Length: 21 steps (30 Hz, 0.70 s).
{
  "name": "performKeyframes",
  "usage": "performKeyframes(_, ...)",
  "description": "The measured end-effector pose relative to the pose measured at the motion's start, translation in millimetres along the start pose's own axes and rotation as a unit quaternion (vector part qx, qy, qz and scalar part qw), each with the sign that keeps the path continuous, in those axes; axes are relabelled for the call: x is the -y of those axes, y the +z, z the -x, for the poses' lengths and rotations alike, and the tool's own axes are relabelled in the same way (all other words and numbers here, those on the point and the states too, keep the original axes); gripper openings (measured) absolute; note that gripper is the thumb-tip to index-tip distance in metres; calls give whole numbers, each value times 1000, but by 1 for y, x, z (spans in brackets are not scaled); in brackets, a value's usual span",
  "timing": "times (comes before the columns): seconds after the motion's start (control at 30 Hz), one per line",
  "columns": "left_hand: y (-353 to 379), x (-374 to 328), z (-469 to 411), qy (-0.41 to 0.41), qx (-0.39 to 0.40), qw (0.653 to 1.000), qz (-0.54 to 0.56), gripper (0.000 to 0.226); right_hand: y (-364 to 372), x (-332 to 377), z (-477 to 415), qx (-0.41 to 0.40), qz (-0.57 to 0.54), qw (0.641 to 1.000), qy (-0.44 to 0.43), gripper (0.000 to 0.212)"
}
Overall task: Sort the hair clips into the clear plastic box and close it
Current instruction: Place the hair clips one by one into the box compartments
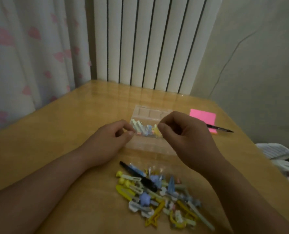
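Wooden table (59, 132), seen from above. Dim light, some blur.

Clear plastic box (150, 114) sits at the middle of the table, on the far side of both hands. It is open. The far part shows bare compartments. The near part holds a small row of pastel hair clips (146, 130), white, blue and yellow, packed close together.

Left hand (113, 137): fingers curled in, thumb and forefinger tips drawn together at the left end of the row of clips in the box. Cannot tell whether it pinches a clip, the box edge, or nothing.

Right hand (182, 132): fingers also curled, forefinger and thumb tips at the right end of that row. Grip hidden by the knuckles, so cannot tell what it holds, if anything.

The two hands are apart, with the filled part of the box between their fingertips.

Loose pile of clips (159, 195) lies on the near side of the hands, between the forearms: yellow, blue, white and pale green, tangled together. A black pen-like piece (140, 178) lies slantwise across its far-left part.

Pink sticky notes (202, 118) lie to the right of the box, and a dark pen (222, 129) rests at their near edge.

Far side: white radiator (148, 43), and a curtain with pink hearts (30, 51) to the left.
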<state>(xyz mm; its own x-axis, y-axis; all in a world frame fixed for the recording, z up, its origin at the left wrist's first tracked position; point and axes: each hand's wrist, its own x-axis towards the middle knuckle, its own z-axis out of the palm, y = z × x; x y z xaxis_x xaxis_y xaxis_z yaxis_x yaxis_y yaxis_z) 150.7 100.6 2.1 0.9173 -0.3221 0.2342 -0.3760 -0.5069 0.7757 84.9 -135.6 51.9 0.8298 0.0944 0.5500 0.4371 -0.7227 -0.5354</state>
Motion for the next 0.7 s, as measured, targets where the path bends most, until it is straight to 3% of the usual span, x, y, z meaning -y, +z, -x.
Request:
performKeyframes(0.2,-1,1,0,1,3,1000,14,17,17,19,10,133,30,990,-24,11)
performKeyframes(0.37,-3,1,1,-10,10,999,34,16,24,26,13,281,123,952,-9,19)
performKeyframes(0.7,-3,3,0,-10,10,999,45,16,32,34,12,339,164,925,44,27)
